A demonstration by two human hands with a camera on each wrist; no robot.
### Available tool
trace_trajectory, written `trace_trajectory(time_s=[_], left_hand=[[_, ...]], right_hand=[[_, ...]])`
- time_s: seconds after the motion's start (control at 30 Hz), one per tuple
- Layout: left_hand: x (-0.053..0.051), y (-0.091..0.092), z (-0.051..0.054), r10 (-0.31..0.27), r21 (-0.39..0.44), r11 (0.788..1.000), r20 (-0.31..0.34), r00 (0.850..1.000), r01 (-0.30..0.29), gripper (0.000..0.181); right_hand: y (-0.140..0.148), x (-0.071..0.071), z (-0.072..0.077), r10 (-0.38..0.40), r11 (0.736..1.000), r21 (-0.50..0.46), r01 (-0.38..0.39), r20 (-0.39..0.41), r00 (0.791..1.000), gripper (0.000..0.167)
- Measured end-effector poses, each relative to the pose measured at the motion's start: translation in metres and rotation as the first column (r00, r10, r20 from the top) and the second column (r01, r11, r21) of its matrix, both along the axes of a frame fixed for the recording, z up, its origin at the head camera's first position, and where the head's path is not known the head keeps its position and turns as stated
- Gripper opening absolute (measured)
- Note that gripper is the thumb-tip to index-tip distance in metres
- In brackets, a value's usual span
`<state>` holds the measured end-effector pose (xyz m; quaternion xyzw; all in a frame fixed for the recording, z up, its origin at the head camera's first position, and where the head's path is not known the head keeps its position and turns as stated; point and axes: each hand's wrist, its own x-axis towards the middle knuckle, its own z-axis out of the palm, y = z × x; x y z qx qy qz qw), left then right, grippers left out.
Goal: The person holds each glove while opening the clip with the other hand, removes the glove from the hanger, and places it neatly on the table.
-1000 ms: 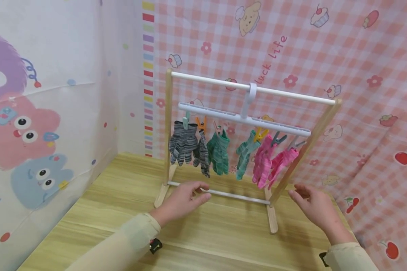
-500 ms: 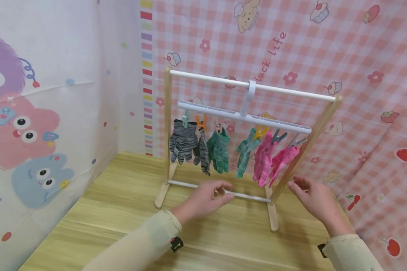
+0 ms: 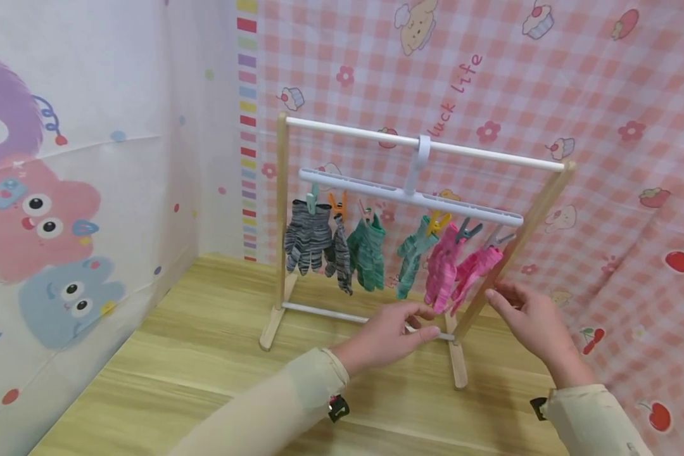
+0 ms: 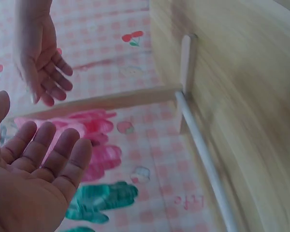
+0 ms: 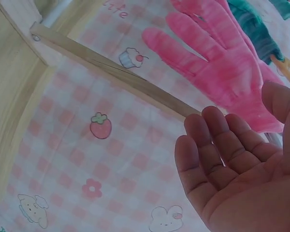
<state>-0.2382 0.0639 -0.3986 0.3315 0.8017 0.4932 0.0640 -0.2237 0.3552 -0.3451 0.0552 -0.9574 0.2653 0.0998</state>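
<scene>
Ideally, the left hand and right hand, empty and relaxed, should steady the 2 pink knit gloves below the hanger's right end without jolting it.

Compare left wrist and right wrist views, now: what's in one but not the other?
Only left wrist: the left hand.
Only right wrist: a yellow clip and a printed bunny.
Both: the right hand, pink gloves, green glove, wooden post and checked cloth.
</scene>
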Motion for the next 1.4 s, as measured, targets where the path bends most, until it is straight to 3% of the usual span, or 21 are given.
trace_trajectory(time_s=[0.23, 0.47, 0.7, 0.9, 1.27, 1.4], left_hand=[[0.0, 0.022, 0.01, 0.032, -0.017, 0.999, -0.038, 0.999, -0.033, 0.045], [-0.001, 0.047, 0.015, 0.1, -0.052, 0.993, -0.133, 0.986, -0.108, 0.048], [0.0, 0.069, 0.021, 0.082, -0.034, 0.995, -0.184, 0.979, -0.09, 0.053], [-0.001, 0.076, 0.023, 0.082, -0.032, 0.995, -0.271, 0.959, -0.094, 0.052], [0.0, 0.082, 0.024, 0.132, -0.144, 0.973, -0.298, 0.945, -0.181, 0.058], [-0.001, 0.086, 0.026, 0.139, -0.187, 0.962, -0.284, 0.949, -0.197, 0.062]], right_hand=[[0.002, 0.0, 0.006, -0.019, 1.0, -0.012, 0.018, -0.048, 0.999, 0.062], [0.005, 0.0, 0.01, -0.029, 1.0, -0.01, 0.028, -0.073, 0.997, 0.062], [0.006, 0.0, 0.02, -0.031, 0.999, -0.032, 0.028, -0.111, 0.993, 0.059], [0.006, -0.002, 0.027, -0.036, 0.999, -0.039, 0.033, -0.095, 0.995, 0.063], [0.005, -0.004, 0.035, -0.051, 0.997, -0.061, 0.045, -0.096, 0.994, 0.064], [0.003, -0.006, 0.038, -0.059, 0.996, -0.079, 0.052, -0.086, 0.995, 0.065]])
